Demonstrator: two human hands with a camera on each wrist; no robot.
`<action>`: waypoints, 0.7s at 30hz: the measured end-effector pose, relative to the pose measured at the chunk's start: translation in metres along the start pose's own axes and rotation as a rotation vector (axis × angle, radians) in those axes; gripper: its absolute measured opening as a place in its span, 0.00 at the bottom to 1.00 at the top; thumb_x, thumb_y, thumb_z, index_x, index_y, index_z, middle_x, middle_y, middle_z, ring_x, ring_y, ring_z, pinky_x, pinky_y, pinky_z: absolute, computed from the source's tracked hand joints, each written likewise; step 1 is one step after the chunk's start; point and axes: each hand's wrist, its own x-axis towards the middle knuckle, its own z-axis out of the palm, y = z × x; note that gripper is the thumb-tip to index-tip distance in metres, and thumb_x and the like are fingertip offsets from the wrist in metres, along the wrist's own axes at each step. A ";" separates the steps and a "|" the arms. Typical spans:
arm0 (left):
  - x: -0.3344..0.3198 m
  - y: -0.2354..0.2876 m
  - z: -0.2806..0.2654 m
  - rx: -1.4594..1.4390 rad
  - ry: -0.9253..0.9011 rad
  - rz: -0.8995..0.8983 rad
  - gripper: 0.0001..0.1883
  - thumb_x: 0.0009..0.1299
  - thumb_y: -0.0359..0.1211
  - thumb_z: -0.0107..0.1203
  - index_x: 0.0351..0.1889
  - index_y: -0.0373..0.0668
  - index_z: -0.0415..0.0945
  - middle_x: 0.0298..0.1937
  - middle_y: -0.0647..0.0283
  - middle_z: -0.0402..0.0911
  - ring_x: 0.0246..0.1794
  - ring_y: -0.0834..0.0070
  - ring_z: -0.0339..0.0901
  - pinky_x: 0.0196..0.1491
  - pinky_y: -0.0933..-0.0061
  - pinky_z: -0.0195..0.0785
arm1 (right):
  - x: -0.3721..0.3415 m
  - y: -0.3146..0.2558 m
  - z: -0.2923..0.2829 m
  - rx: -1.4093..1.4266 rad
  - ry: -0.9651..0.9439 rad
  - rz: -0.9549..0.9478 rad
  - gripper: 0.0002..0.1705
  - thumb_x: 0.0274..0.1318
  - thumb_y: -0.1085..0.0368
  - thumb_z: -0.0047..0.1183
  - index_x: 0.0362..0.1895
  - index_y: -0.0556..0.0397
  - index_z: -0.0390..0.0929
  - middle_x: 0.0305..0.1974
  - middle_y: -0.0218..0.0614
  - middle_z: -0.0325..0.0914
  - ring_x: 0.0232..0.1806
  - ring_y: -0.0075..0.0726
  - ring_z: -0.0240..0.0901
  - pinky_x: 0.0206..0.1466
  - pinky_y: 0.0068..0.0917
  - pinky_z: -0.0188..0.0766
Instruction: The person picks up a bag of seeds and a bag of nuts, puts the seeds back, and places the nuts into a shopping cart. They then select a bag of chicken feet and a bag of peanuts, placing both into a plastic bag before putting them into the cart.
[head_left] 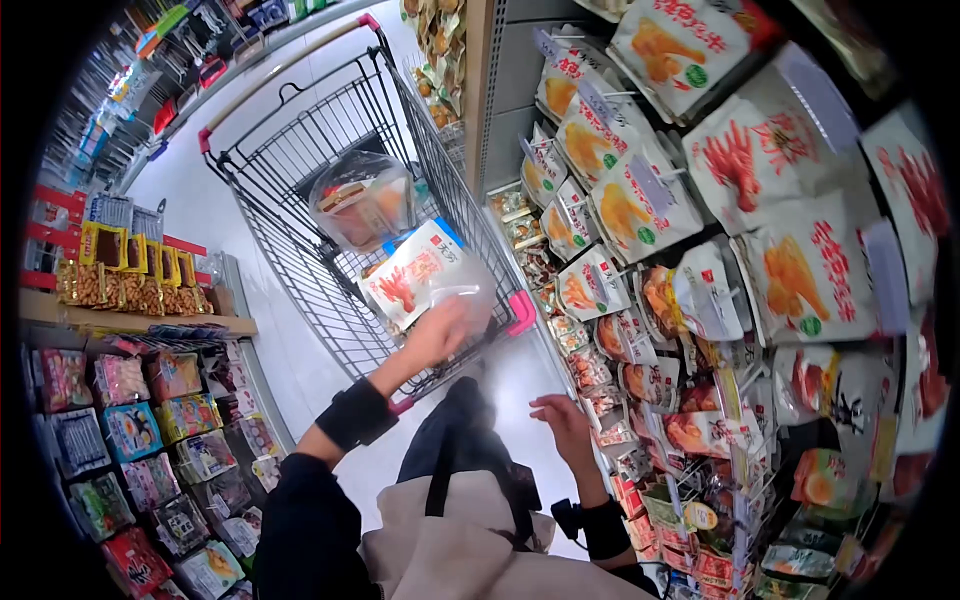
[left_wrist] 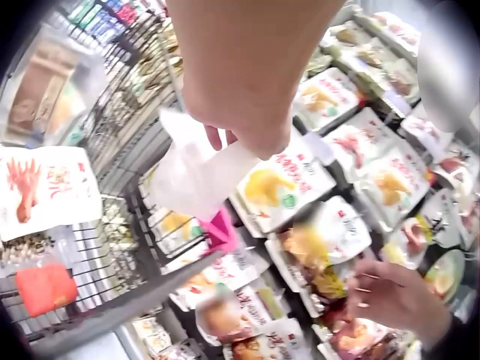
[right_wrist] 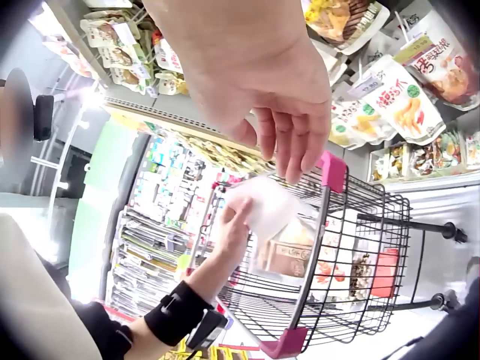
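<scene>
My left hand (head_left: 440, 330) pinches a whitish translucent packet (left_wrist: 191, 169) over the near end of the shopping cart (head_left: 300, 100). Motion blurs the packet, and its print does not show. Below it in the cart lies a white snack pouch (head_left: 410, 275) with a red chicken-foot picture. A clear plastic bag (head_left: 365, 200) with brown packs inside sits behind that pouch. Apart from the cart, my right hand (head_left: 570, 430) hangs beside the shelf with loosely bent fingers and holds nothing. In the right wrist view its relaxed fingers (right_wrist: 289, 146) point down, overlapping the cart's rim.
On the right, a shelf wall holds hanging snack pouches (head_left: 640, 210) and stacked packs. More packaged snacks (head_left: 130, 430) fill a rack on the left, with yellow-topped nut bags (head_left: 130, 270) above. A red item (left_wrist: 46, 289) lies in the cart near the chicken-foot pouch.
</scene>
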 end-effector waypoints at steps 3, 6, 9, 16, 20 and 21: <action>-0.026 0.087 -0.026 0.078 -0.078 0.336 0.11 0.55 0.30 0.49 0.36 0.39 0.68 0.51 0.52 0.67 0.50 0.54 0.66 0.49 0.64 0.61 | -0.015 -0.030 0.004 0.107 -0.129 -0.053 0.14 0.60 0.66 0.36 0.47 0.60 0.63 0.44 0.41 0.69 0.43 0.32 0.69 0.48 0.27 0.67; -0.058 0.156 -0.030 0.114 -0.166 0.534 0.10 0.54 0.29 0.50 0.34 0.39 0.66 0.56 0.54 0.64 0.55 0.57 0.62 0.52 0.64 0.59 | -0.044 -0.066 0.018 0.353 -0.221 -0.082 0.19 0.60 0.63 0.35 0.54 0.59 0.58 0.49 0.42 0.65 0.50 0.33 0.64 0.51 0.28 0.65; -0.088 0.209 -0.029 0.202 -0.162 0.687 0.09 0.53 0.28 0.52 0.22 0.42 0.59 0.58 0.56 0.63 0.54 0.60 0.64 0.50 0.61 0.63 | -0.070 -0.063 0.018 0.393 -0.250 -0.031 0.23 0.59 0.61 0.38 0.57 0.58 0.55 0.53 0.40 0.61 0.53 0.30 0.60 0.50 0.26 0.63; -0.150 0.240 -0.024 0.554 -0.235 0.726 0.08 0.54 0.37 0.53 0.25 0.46 0.67 0.60 0.56 0.59 0.60 0.62 0.59 0.57 0.59 0.55 | -0.105 -0.047 0.029 0.316 -0.238 0.040 0.19 0.57 0.62 0.44 0.51 0.58 0.64 0.46 0.34 0.68 0.45 0.22 0.65 0.46 0.17 0.62; -0.173 0.247 -0.032 0.258 -0.232 0.397 0.18 0.50 0.43 0.59 0.33 0.45 0.69 0.56 0.55 0.62 0.58 0.59 0.58 0.59 0.55 0.50 | -0.111 -0.067 0.045 0.241 -0.145 -0.117 0.15 0.54 0.64 0.48 0.44 0.58 0.69 0.39 0.30 0.72 0.39 0.19 0.67 0.43 0.16 0.63; -0.176 0.249 -0.037 0.161 -0.160 0.307 0.22 0.49 0.46 0.61 0.35 0.44 0.68 0.55 0.55 0.62 0.57 0.59 0.59 0.60 0.55 0.48 | -0.115 -0.079 0.050 0.209 -0.120 -0.192 0.15 0.54 0.64 0.49 0.44 0.58 0.69 0.38 0.30 0.72 0.39 0.19 0.67 0.43 0.16 0.63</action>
